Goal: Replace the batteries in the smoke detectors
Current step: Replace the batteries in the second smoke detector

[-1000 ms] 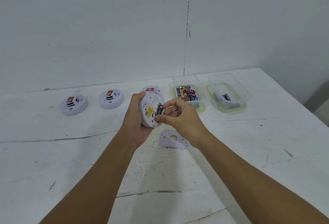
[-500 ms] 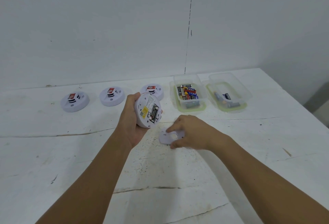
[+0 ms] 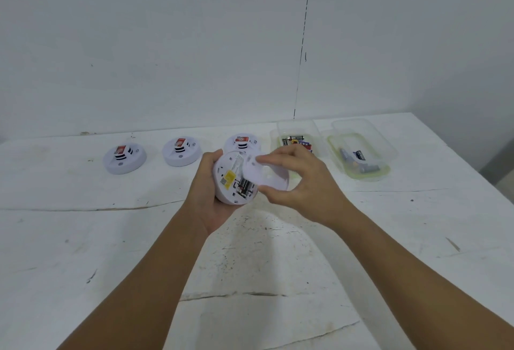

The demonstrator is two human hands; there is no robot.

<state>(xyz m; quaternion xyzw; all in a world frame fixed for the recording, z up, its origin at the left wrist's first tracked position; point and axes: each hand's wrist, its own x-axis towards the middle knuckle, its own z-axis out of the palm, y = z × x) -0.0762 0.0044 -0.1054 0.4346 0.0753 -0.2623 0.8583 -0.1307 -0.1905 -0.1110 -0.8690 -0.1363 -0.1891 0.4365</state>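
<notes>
Smoke detector [image 3: 232, 180] number four sat tilted in my left hand [image 3: 207, 191], held up over the table [image 3: 83, 238] with its back toward me, fingers wrapped round its rim. I could see batteries [image 3: 244, 186] seated in the open compartment beside a yellow sticker [image 3: 229, 176]. My right hand [image 3: 303, 183] pinched the white back cover [image 3: 264, 173] between thumb and fingertips and held it against the right side of the detector's back, partly over it but not yet seated; the compartment was still uncovered. By my reckoning, the cells in this unit had been swapped and what remained here was closing it up, though I could not tell from the view whether those cells were the fresh ones. Three more detectors lay face up in a row along the far edge: left detector [image 3: 124, 157], middle detector [image 3: 182, 151], and a third detector [image 3: 242, 142] just behind the one I held. Whether those were finished or waiting, I couldn't say. To their right stood two clear tubs side by side: the near tub [image 3: 314, 132] held a heap of batteries, partly hidden by my right hand, and the far tub [image 3: 383, 152] held only a few. I judged the job as midway at best, with the cover first, then possibly more units.
</notes>
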